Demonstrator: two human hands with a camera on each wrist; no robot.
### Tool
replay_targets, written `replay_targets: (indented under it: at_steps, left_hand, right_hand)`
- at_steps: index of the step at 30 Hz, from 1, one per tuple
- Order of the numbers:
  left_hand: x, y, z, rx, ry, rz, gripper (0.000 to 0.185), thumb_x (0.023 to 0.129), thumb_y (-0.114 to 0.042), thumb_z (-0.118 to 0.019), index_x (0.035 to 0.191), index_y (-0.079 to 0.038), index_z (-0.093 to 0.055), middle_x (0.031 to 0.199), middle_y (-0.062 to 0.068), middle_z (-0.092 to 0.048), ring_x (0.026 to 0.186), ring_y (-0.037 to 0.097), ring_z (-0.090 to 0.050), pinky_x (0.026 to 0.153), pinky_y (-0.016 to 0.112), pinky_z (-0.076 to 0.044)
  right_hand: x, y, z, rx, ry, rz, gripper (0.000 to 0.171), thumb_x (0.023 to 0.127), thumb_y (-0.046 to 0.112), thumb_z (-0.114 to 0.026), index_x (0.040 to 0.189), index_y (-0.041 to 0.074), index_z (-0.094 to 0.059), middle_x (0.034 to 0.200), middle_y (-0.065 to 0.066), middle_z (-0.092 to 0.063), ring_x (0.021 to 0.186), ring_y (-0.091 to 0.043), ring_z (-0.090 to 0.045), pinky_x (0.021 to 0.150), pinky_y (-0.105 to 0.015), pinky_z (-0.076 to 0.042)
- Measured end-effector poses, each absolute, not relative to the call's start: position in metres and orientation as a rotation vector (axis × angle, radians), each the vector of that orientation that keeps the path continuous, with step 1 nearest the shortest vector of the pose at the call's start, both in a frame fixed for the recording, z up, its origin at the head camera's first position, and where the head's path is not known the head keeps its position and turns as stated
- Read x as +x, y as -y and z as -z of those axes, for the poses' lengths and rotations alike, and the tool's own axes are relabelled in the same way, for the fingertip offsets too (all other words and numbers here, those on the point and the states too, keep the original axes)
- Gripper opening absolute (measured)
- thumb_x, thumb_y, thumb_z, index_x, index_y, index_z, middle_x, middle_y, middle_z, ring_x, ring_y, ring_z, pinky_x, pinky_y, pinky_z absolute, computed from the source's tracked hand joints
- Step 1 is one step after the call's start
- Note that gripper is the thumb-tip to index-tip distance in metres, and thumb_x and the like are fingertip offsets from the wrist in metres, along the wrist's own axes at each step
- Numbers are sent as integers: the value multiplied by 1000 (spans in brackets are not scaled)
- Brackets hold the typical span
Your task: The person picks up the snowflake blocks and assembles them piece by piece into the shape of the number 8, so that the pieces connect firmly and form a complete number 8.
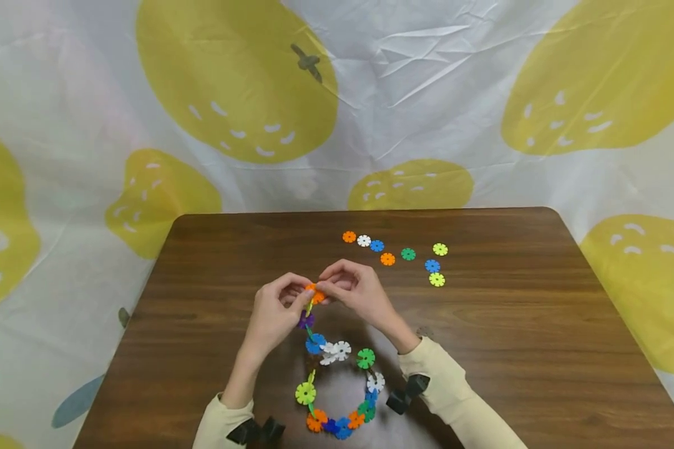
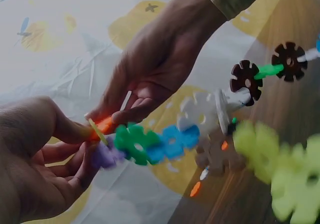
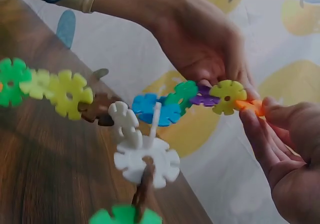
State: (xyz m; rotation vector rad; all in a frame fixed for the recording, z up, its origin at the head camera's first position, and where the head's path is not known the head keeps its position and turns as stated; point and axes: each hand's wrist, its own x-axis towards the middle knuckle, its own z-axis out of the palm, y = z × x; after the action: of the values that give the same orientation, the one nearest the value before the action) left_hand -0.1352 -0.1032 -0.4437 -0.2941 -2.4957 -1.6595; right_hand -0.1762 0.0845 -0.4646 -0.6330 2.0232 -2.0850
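Orange disc (image 1: 316, 293) pinched at the chain's (image 1: 337, 380) upper end, raised just above the surface (image 1: 213, 274), left hand (image 1: 274, 315) grasping the chain's tip beside the disc, right hand (image 1: 355, 292) gripping the disc itself: joining step in hand, judged mid-way. Next, slot to be lined up with slot, then pressed home square. Beyond the chain, toward the far right: eight loose discs (image 1: 395, 254) — two orange, two blue, two yellow-green, one white, one green.
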Motion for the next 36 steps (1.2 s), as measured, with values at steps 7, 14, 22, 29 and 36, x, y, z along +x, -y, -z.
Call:
replay_targets:
  at_steps: [7, 14, 22, 29, 36]
  left_hand:
    - [-133, 105, 446, -225, 2483, 1679, 9, 88, -1, -76, 96, 0, -73, 86, 14, -71, 73, 17, -65, 70, 19, -58]
    - [-130, 108, 451, -181, 2457, 1690, 9, 87, 0, -77, 95, 0, -73, 84, 14, -70, 73, 14, -65, 70, 18, -58]
    - [-128, 110, 455, -179, 2432, 1725, 11, 88, 3, -74, 98, -2, -73, 83, 12, -69, 71, 11, -64, 69, 17, -57]
    - [-127, 111, 458, -199, 2405, 1766, 13, 89, 2, -73, 101, -4, -73, 82, 13, -69, 71, 11, -63, 68, 18, -57]
    - [-126, 110, 462, -216, 2400, 1781, 13, 89, 2, -72, 101, -4, -73, 83, 12, -68, 71, 11, -63, 67, 20, -56]
  right_hand:
    - [-183, -100, 470, -633, -2276, 1944, 14, 96, 5, -68, 107, -4, -68, 95, -22, -73, 83, -43, -72, 74, -40, -63]
    - [-199, -131, 482, -410, -2785, 1520, 25, 90, 8, -75, 113, 1, -70, 104, -16, -73, 88, -29, -73, 79, -40, -62]
    - [-216, -157, 508, -223, -2912, 1129, 49, 91, 15, -74, 136, 0, -60, 121, -25, -59, 97, -36, -59, 86, -49, -49]
    - [-222, -164, 533, -232, -2981, 931, 56, 90, 15, -74, 138, -6, -54, 121, -31, -51, 89, -39, -60, 77, -51, -55]
    - [-220, -162, 544, -360, -3156, 848, 38, 88, 11, -77, 117, -10, -66, 114, -31, -55, 83, -45, -67, 75, -54, -59]
